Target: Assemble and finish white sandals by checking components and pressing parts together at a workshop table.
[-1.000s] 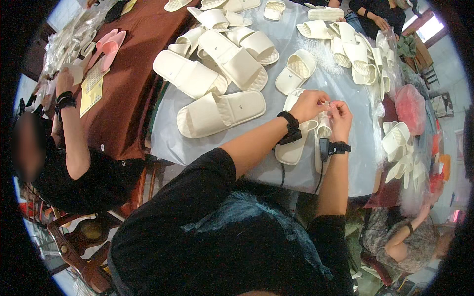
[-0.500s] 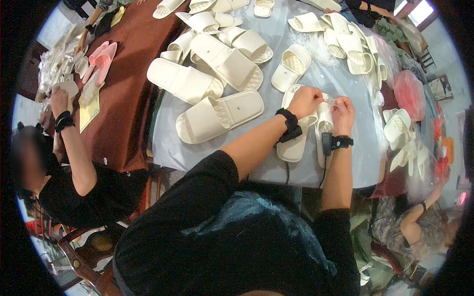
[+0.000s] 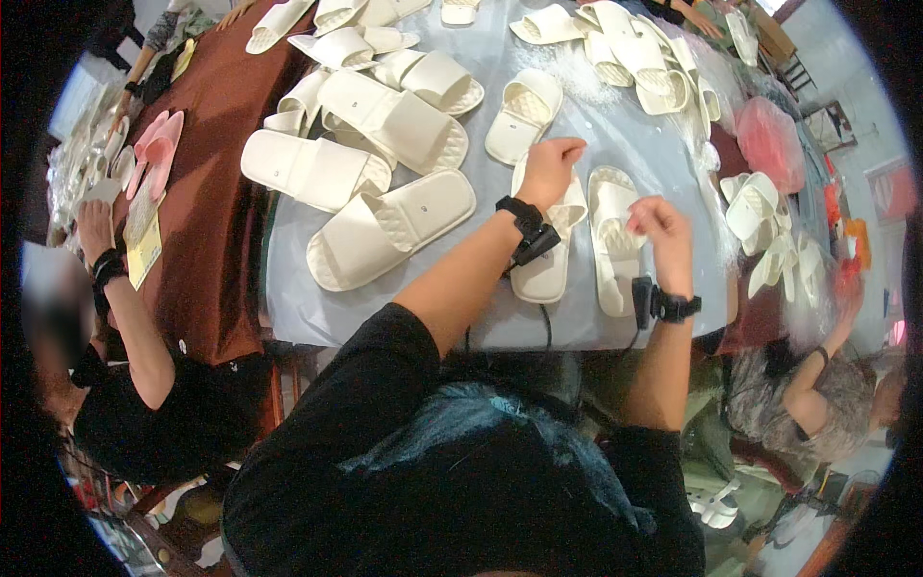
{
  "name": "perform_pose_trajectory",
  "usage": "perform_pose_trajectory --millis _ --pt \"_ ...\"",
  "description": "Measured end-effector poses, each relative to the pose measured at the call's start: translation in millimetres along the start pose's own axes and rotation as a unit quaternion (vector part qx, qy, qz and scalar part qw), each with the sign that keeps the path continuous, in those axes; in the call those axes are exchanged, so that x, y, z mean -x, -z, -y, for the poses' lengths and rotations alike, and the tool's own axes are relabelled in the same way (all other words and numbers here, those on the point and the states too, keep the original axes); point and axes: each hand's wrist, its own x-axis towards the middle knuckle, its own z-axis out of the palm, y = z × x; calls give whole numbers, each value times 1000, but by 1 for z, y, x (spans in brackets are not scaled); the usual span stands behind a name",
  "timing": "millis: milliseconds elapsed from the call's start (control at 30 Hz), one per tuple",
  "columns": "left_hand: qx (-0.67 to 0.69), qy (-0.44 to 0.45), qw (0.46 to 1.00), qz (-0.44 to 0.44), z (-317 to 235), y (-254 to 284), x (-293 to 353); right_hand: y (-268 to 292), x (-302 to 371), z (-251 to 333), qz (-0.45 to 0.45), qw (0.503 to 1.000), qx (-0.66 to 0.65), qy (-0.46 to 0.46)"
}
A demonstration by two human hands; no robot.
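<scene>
My left hand (image 3: pixel 551 174) hovers over a cream slipper (image 3: pixel 540 277), its fingers pinched together. Anything between those fingertips is too small to make out. To the right, my right hand (image 3: pixel 667 231) is raised beside a second cream slipper (image 3: pixel 616 252), thumb and fingers curled close together near its strap. Whether it pinches something thin cannot be seen. Both slippers lie side by side on the sheeted table, the left one partly hidden by my hand and wrist. Just beyond them sits another cream slipper (image 3: pixel 524 117).
A pile of cream slippers (image 3: pixel 391 115) covers the table's left side. More slippers (image 3: pixel 646 60) are heaped at the far right, near a pink plastic bag (image 3: pixel 769 144). At left, a person's hand (image 3: pixel 96 226) works by pink slippers (image 3: pixel 155 154) on a brown-covered table.
My hands have drawn apart; a thin, pale strand stretched between their fingertips before and does not show now. The whole view has shifted, moving the table leftward in the picture.
</scene>
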Motion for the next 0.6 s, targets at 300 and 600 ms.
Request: perform_pose_trajectory --millis 300,600 --pt "63 -61 996 -7 -40 13 -5 -48 29 -26 160 888 391 180" --pt "-111 -117 978 133 -120 136 63 -9 11 -2 15 964 259 60"
